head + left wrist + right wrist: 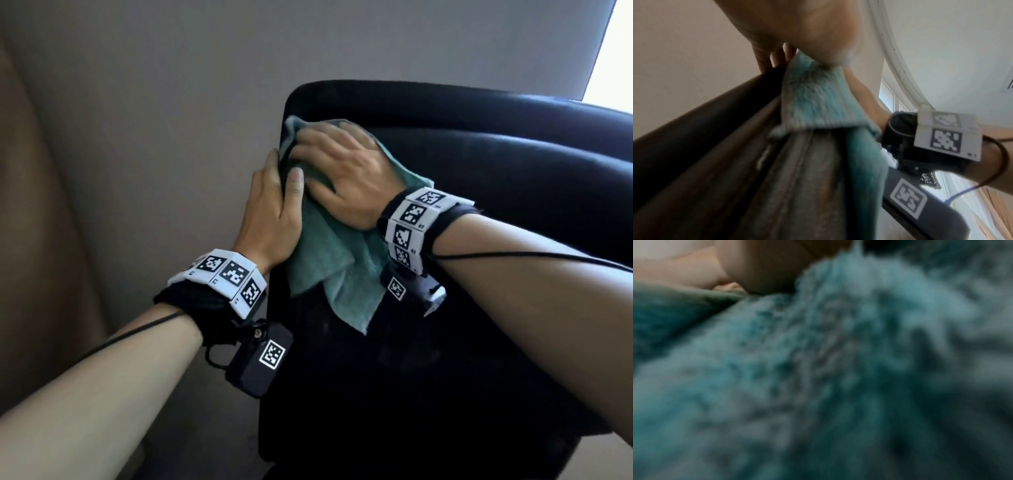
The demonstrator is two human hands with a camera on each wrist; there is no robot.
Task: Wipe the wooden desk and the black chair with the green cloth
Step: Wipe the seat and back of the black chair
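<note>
Grey wall (171, 85) behind, tan curtain (30, 205) maybe, bright window (613, 44) top-rt.

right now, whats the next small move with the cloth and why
Probably drag the right hand toward the wrist, down the chair. It presses flat on the cloth at the chair's upper corner, the left hand grips that edge, and the bare black surface lies below and to the right.

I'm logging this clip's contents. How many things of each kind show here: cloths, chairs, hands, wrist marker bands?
Green cloth: 1
Black chair: 1
Hands: 2, left hand and right hand
Wrist marker bands: 2, left band and right band
Total: 6
</note>
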